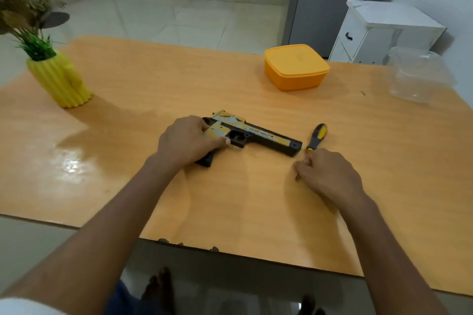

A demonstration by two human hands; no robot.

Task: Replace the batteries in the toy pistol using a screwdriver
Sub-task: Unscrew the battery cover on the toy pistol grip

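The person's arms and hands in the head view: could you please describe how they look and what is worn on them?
Both forearms are bare up to the frame's lower edge, with no sleeves, gloves or watch in view. The right hand seems to carry a small ring on one finger, though it is too small to be sure. The left hand shows no jewellery.

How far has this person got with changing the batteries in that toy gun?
Barely started, it seems. The toy pistol lies on the table looking fully closed, its grip under the left hand. The right hand is at the shaft end of the screwdriver, apparently picking it up. Unscrewing, swapping batteries and closing remain; no batteries are visible.
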